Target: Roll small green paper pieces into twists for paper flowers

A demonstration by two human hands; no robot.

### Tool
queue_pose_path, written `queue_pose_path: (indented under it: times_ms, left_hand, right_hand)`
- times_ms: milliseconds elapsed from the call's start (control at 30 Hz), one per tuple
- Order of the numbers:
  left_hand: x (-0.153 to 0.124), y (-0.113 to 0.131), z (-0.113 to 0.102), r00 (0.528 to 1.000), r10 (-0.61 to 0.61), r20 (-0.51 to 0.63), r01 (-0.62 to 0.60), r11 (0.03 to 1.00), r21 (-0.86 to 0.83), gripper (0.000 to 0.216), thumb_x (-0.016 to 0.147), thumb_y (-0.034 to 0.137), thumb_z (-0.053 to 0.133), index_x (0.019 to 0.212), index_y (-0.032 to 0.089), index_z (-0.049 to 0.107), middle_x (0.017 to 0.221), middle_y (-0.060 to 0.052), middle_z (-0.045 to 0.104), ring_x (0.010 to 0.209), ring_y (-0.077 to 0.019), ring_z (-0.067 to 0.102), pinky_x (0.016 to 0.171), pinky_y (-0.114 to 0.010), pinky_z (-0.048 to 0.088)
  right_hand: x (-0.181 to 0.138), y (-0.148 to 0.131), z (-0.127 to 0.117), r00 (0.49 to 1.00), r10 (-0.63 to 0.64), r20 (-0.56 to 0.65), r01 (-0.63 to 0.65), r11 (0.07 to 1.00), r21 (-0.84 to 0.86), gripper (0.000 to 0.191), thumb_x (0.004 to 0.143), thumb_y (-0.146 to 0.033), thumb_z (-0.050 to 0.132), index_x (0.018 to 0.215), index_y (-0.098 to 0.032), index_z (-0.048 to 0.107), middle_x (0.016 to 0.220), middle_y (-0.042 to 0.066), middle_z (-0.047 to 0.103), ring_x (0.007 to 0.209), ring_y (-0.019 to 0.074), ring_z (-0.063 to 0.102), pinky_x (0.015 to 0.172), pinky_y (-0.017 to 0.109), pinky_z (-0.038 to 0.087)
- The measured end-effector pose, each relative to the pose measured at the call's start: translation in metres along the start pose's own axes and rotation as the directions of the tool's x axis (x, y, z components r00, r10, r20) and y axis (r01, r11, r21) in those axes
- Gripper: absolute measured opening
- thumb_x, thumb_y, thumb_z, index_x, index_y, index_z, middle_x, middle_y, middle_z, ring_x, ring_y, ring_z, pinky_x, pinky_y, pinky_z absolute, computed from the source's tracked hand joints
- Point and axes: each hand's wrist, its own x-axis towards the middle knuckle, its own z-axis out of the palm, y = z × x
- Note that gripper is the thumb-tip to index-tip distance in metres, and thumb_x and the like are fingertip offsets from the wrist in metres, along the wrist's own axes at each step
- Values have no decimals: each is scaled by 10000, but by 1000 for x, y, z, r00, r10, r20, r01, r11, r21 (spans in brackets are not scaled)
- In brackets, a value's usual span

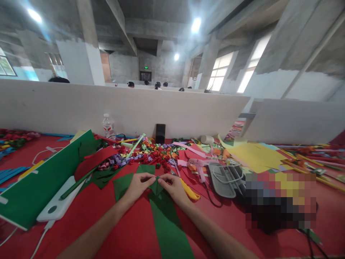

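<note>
Both hands meet near the middle of the red table, pinching a small folded piece of green paper (156, 189) between them. My left hand (140, 183) has thumb and forefinger closed on its left side near the top. On the opposite side, my right hand (172, 185) grips it the same way. Beneath the hands lies a long green paper strip (169, 230) running toward me over the red surface. Another green paper piece (122, 185) shows beside the left wrist. A yellow piece (191, 190) lies just right of my right hand.
Behind the hands spreads a pile of coloured paper curls (153, 153). A pink glue gun (199, 167) and grey tray (222, 180) stand right. Left are a green board (51, 176) and white power strip (59, 201). A bottle (107, 126) and phone (160, 133) stand by the partition (129, 104).
</note>
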Motion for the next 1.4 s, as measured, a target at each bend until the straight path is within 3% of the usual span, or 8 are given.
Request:
queue_pose_path:
  times_ms: [233, 567, 800, 1033, 1200, 1400]
  left_hand:
    - [-3, 2, 1, 996, -58, 60, 60, 998, -24, 413, 645, 479, 776, 819, 105, 762, 676, -64, 691, 530, -138, 569, 480, -236, 471]
    - [0, -4, 3, 998, -53, -26, 52, 998, -37, 347, 588, 424, 811, 743, 119, 755, 628, -55, 698, 525, -150, 584, 466, -237, 462]
    - [0, -5, 5, 997, -74, -22, 72, 993, -89, 387, 572, 435, 830, 762, 114, 729, 654, -50, 685, 549, -148, 589, 461, -233, 479]
    - [-2, -2, 3, 983, -116, 143, 124, 991, -53, 398, 680, 508, 749, 746, 117, 713, 577, -18, 616, 474, -115, 550, 468, -227, 470]
    - [-2, -2, 2, 990, -114, 80, 120, 990, -72, 384, 646, 497, 775, 713, 123, 717, 569, -24, 635, 483, -124, 563, 468, -227, 450]
    - [-1, -1, 5, 988, -142, 60, 148, 983, -105, 393, 607, 485, 804, 713, 118, 710, 589, -27, 647, 475, -121, 559, 466, -229, 439]
  right_hand:
    - [2, 9, -1, 998, 31, 47, -33, 999, 32, 314, 745, -469, 713, 780, -157, 695, 718, 16, 663, 688, 164, 594, 657, 266, 442]
    - [3, 14, -1, 996, 46, 76, -51, 997, 60, 328, 733, -477, 723, 783, -155, 689, 718, 12, 656, 667, 149, 574, 622, 254, 430]
    - [3, 15, 1, 990, 116, 78, -125, 984, 123, 366, 681, -495, 757, 782, -151, 683, 677, -7, 629, 593, 122, 521, 532, 228, 371]
    - [4, 7, -3, 991, 132, 31, -135, 983, 128, 391, 704, -523, 736, 822, -152, 704, 683, -2, 632, 576, 114, 513, 515, 219, 387]
    - [2, 3, -5, 985, 128, 115, -134, 990, 51, 393, 736, -550, 694, 736, -157, 692, 592, -20, 578, 509, 97, 463, 495, 216, 351]
    - [2, 5, -2, 985, 146, 96, -152, 987, 52, 402, 721, -559, 700, 686, -160, 662, 516, -46, 515, 470, 86, 414, 471, 210, 292]
